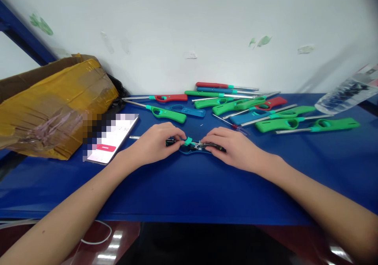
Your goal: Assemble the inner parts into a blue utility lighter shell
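Observation:
An opened lighter [195,144] with a blue shell, a teal trigger piece and small inner parts lies between my hands near the middle of the blue table. My left hand [161,142] pinches its left part around a black piece, by the teal trigger. The lighter's metal tube [134,138] sticks out to the left of this hand. My right hand [233,147] has its fingers closed around a dark part at the lighter's right end. The fingers hide some of the lighter's inside.
Behind my hands lie several green, red and blue lighters [236,105]. A thin screwdriver [234,126] lies beyond my right hand. At left are a phone [113,139] and a taped cardboard box [59,107]. A clear plastic bottle [345,93] lies at far right.

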{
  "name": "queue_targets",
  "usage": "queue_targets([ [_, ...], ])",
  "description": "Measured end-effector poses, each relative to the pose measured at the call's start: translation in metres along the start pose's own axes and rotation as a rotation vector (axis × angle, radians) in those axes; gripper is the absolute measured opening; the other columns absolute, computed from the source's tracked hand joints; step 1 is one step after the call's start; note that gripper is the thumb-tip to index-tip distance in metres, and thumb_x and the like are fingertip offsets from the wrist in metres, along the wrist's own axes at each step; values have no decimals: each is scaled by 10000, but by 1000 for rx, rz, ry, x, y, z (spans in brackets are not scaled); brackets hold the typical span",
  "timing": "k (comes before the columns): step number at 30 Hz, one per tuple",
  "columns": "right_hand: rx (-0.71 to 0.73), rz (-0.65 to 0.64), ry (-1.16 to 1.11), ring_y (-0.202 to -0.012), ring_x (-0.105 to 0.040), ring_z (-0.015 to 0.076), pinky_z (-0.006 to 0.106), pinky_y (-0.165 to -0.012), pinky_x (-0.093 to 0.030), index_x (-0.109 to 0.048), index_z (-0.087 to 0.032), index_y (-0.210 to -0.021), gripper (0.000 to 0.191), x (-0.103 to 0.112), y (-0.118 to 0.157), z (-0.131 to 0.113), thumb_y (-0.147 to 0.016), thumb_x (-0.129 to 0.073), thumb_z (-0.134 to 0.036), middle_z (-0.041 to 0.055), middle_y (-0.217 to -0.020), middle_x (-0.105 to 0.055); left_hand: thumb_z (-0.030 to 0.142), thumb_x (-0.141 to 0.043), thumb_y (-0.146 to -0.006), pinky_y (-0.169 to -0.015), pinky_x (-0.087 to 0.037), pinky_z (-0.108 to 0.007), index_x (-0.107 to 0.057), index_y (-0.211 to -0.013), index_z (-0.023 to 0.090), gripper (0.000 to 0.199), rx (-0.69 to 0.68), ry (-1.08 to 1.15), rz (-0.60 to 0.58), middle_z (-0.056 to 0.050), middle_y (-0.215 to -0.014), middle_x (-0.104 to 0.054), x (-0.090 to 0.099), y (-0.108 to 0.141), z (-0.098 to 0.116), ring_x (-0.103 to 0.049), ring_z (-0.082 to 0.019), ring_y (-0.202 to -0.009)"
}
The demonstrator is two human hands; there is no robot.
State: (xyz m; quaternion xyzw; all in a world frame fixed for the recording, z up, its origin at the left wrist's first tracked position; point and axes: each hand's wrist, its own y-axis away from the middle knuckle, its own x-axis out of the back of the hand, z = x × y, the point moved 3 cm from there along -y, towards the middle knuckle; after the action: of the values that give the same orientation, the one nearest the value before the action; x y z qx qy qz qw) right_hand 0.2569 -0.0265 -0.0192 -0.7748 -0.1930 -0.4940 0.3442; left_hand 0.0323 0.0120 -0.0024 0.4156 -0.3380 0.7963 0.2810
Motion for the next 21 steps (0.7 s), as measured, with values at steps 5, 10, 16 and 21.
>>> queue_targets([
  [5,4,7,-2,-940,-665,212,354,-839,-565,-695,-202,-1099,226,0,0,0,-968,-515,-242,89,-1049,-701,352,-620,-918,-779,-487,-306,-624,-1275,227,378,-14,-8,-128,-32,-882,-685,-5,-2,-3,-604,-195,-881],
  [10,13,17,-5,-935,-669,205,347,-842,-564,-707,-213,-1100,232,0,0,0,-968,-518,-239,85,-1046,-705,359,-575,-954,-758,-467,-294,-670,-1213,252,296,-34,-3,-180,-39,-881,-661,-7,-6,-5,-577,-190,-858],
  [16,20,34,-16,-918,-664,195,329,-826,-557,-728,-206,-1083,234,0,0,0,-966,-528,-236,81,-1033,-704,327,-614,-926,-738,-476,-261,-688,-1128,232,234,8,67,-127,-26,-892,-646,-9,-8,-3,-595,-170,-851],
  [21,19,48,-37,-913,-670,193,326,-822,-558,-735,-217,-1077,226,-1,0,1,-956,-544,-230,79,-1032,-706,282,-662,-885,-702,-503,-251,-712,-1088,214,220,-3,59,-41,-41,-928,-676,-6,-7,0,-627,-165,-840],
])
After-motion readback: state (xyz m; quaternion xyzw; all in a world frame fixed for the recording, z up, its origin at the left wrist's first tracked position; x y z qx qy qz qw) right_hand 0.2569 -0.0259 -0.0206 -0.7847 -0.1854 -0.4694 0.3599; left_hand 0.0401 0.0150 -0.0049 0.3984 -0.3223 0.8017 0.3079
